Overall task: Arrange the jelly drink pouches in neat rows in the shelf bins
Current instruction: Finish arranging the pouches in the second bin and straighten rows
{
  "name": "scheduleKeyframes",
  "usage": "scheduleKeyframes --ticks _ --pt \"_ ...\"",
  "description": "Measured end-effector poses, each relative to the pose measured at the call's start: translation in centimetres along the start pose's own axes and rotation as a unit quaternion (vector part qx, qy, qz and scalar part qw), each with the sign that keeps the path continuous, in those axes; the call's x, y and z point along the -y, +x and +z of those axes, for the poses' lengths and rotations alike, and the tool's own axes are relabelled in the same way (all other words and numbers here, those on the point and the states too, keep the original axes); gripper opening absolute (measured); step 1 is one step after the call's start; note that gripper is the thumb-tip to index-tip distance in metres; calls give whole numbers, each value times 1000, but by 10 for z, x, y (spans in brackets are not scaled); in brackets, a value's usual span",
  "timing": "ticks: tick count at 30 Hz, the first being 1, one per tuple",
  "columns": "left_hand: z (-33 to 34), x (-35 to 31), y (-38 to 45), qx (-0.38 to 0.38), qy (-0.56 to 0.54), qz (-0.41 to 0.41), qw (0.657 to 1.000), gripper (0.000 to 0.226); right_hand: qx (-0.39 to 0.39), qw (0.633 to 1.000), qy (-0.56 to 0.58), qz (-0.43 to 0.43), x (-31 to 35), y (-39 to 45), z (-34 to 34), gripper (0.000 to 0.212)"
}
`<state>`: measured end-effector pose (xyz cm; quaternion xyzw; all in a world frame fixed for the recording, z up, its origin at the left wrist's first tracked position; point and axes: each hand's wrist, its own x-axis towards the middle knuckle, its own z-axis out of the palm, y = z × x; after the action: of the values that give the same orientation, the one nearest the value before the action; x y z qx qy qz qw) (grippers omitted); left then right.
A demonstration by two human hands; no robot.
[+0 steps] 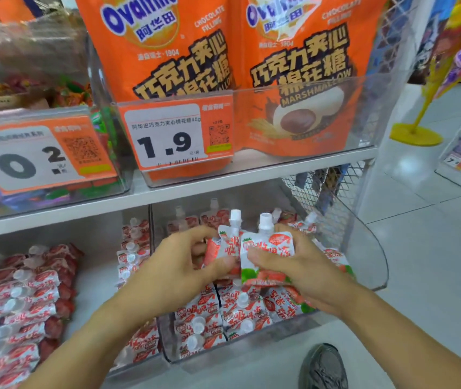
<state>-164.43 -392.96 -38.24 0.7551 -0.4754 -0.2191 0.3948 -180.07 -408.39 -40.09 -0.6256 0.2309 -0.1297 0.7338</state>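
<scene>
Two red-and-white jelly drink pouches with white caps stand upright above the right clear bin (369,248). My right hand (296,270) grips the nearer pouch (268,248) by its body. My left hand (179,262) pinches the pouch behind it (230,242). Several more pouches (240,313) lie flat in rows in the bin below my hands, caps toward me. The left bin (89,276) holds several pouches (24,299) in a loose pile.
The shelf above carries orange Ovaltine marshmallow bags (305,80) in a clear bin with a 1.9 price tag (173,136), and a candy bin tagged 0.2 (30,158). A mesh side panel (333,197) closes the shelf's right end. My shoe (323,366) stands on the tiled floor.
</scene>
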Motion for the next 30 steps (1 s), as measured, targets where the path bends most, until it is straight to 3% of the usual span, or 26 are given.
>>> scheduleKeyframes --ticks 3,5,8,10,14,17,20,23,28,30 --pt "3 -1 4 13 -40 7 999 53 -2 1000 -10 -19 0 5 -4 54" --pt "5 -5 10 16 -36 14 999 45 17 1000 -1 -17 3 9 -15 53" --pt "3 -14 28 24 38 55 998 30 22 999 -32 -17 16 16 -43 59" --pt "2 -17 45 42 117 73 989 32 39 990 -132 -24 24 19 -61 68" --pt "19 -16 74 99 207 74 971 34 31 910 -409 -58 14 26 -68 59" --pt "27 -10 82 125 234 71 962 37 24 860 -504 -74 4 34 -60 47" --pt "13 0 90 79 259 71 960 55 -5 855 -511 -84 5 40 -61 28" --pt "-1 15 106 -18 272 -26 962 56 -16 860 -500 -101 6 40 -62 21" --pt "-4 26 118 26 210 -69 975 56 -60 888 -436 -131 15 40 -64 13" --pt "-9 31 118 80 242 -57 965 40 -102 900 -396 -153 19 44 -64 12"
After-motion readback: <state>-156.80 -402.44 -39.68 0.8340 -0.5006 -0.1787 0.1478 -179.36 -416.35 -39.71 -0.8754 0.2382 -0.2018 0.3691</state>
